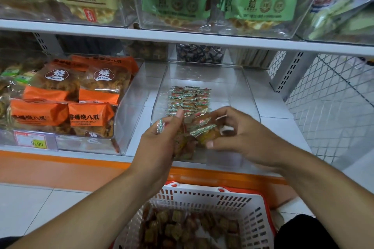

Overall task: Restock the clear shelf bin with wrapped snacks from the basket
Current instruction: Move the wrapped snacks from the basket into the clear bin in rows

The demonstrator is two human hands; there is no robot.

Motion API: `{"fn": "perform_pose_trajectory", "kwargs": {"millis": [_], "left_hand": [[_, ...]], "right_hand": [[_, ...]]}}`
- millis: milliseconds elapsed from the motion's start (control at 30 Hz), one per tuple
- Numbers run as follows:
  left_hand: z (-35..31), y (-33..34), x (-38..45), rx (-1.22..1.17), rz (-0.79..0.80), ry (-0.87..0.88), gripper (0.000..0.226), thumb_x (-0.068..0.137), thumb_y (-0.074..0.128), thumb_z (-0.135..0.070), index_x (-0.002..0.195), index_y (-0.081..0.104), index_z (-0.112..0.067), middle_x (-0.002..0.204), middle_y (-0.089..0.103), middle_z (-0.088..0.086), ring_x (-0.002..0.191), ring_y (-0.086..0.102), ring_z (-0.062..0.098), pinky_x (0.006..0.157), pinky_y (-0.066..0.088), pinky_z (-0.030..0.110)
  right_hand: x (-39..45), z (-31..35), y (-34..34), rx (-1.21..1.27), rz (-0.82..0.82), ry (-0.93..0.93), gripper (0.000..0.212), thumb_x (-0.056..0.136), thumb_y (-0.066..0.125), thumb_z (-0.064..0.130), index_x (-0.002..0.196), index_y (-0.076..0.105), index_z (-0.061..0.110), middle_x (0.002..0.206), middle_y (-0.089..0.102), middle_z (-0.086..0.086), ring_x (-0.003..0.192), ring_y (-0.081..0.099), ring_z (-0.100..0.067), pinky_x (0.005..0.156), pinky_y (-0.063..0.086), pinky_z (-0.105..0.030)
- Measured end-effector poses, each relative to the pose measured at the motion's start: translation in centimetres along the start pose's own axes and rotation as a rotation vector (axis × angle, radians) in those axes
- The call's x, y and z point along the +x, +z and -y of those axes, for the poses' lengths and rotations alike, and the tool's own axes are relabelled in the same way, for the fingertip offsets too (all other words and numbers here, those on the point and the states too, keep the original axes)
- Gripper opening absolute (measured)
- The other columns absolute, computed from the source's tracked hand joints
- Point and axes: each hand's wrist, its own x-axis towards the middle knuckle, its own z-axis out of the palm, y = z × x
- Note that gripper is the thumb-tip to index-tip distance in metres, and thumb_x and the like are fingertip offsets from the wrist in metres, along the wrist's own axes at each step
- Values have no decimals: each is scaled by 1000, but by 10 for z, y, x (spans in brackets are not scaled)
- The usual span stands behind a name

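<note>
Snacks in brown wrappers are lying heaped in a white plastic basket point(204, 198) nearest the viewer, low in the frame, with a red rim. Above it, two bare forearms are reaching toward a shelf. The left hand point(162, 137) is curling its fingers around a bunch of wrapped snacks point(204, 129), one crimped wrapper end poking out between the knuckles. The right hand point(240, 133) is pinching a single packet from that bunch between thumb and fingertips. Both hands are hovering at the front lip of the clear shelf bin point(249, 95), which is sitting on the white shelf — behind them, neat rows of the same small packets point(189, 97) are covering part of its floor. These packets look light and slippery, with crinkly film and soft contents, so pinching a crimped end or cupping several loosely seems safest — squeezing could crush them. Beside the bin, orange snack bags point(66, 97) are filling a neighbouring bin.
</note>
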Motion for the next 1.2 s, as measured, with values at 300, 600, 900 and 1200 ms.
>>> {"fn": "perform_pose_trajectory", "kwargs": {"millis": [300, 600, 900, 1200], "left_hand": [[-8, 2, 11, 6, -101, 14, 39, 92, 69, -44, 110, 72, -9, 100, 79, 11, 90, 78, 24, 64, 59, 28], [-3, 3, 17, 51, -109, 2, 33, 90, 71, -51, 106, 76, -22, 101, 80, 4, 88, 77, 22, 76, 58, 34], [-6, 0, 15, -40, -70, -42, 35, 92, 70, -46, 110, 73, -16, 97, 80, 8, 75, 78, 20, 57, 58, 25], [-2, -2, 24, -82, -87, -97, 37, 92, 70, -46, 108, 73, -14, 99, 80, 8, 79, 78, 21, 61, 59, 24]], "right_hand": [[46, 6, -16, -816, 35, 158, 37, 72, 82, 20, 98, 59, 34, 92, 53, 14, 74, 55, -2, 51, 39, -18], [75, -20, 0, -776, 130, 273, 51, 84, 68, -2, 125, 60, 28, 110, 59, -2, 84, 58, -15, 58, 44, -21], [66, -29, -8, -694, 147, 443, 30, 101, 52, 20, 129, 52, 10, 121, 65, -15, 104, 63, -28, 86, 52, -39], [64, -28, 6, -613, 234, 418, 22, 100, 48, 20, 117, 62, 18, 125, 64, -8, 114, 58, -24, 101, 47, -34]]}}
